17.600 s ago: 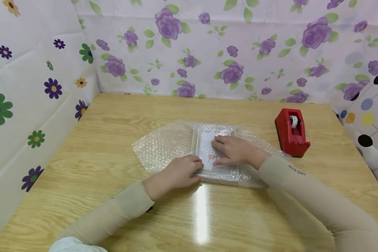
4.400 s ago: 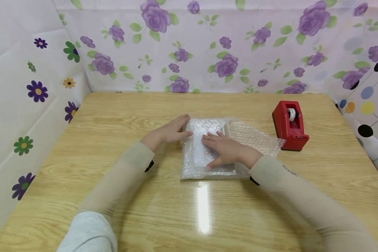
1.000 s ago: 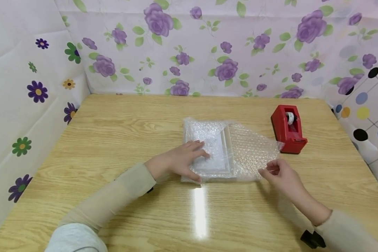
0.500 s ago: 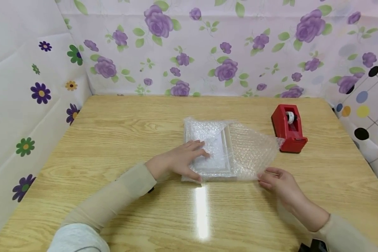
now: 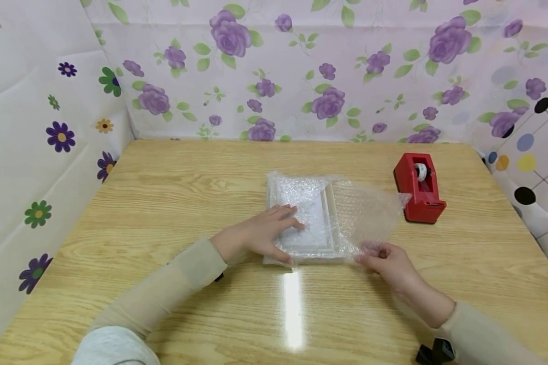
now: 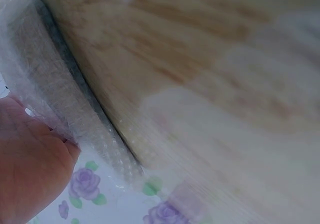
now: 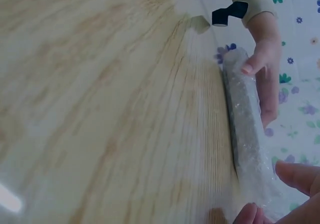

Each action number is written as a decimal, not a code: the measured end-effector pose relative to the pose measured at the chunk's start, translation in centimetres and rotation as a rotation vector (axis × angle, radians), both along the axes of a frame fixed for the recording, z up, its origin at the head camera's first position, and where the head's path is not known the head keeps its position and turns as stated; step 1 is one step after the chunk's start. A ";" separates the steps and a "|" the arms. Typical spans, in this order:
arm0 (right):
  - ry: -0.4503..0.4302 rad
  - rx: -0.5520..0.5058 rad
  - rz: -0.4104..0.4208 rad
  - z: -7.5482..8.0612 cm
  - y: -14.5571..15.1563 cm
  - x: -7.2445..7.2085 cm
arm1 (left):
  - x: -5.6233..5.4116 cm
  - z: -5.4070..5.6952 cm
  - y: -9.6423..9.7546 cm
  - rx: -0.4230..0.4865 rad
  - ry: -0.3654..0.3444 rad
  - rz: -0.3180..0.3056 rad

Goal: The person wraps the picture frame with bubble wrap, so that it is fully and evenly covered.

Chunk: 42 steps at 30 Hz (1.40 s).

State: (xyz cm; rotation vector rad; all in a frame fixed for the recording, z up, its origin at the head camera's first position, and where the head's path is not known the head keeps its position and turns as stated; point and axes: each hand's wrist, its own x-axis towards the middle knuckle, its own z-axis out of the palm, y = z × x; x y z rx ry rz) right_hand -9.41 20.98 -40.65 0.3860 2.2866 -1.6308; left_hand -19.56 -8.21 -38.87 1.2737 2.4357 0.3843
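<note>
I see the right hand [image 5: 392,266], pinching the bubble wrap [image 5: 370,213], has moved farther left of the red tape dispenser [image 5: 415,195], toward the frame [image 5: 331,213] left of it, where the left hand [image 5: 266,234] rests unclenched, so folding seems underway.

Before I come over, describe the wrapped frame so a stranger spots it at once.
Find the light wood-grain table before the purple-flowered wall covering. Near its middle, under the person's left hand, lies a pale, rectangular frame in clear bubble wrap. Unlike the boxy red tape dispenser to its right, it is flat, pale and sheathed in transparent wrap.
</note>
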 end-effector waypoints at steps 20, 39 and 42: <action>0.283 0.116 0.103 0.3 -1.8 0.0 | 0.0 0.0 0.2 -0.006 0.003 -0.004; 0.307 -0.140 0.419 0.8 -0.3 -1.4 | -0.1 -0.2 0.2 0.002 0.017 -0.008; 0.247 -0.172 0.442 0.5 0.2 -2.2 | -0.1 -0.1 0.3 0.000 0.022 -0.004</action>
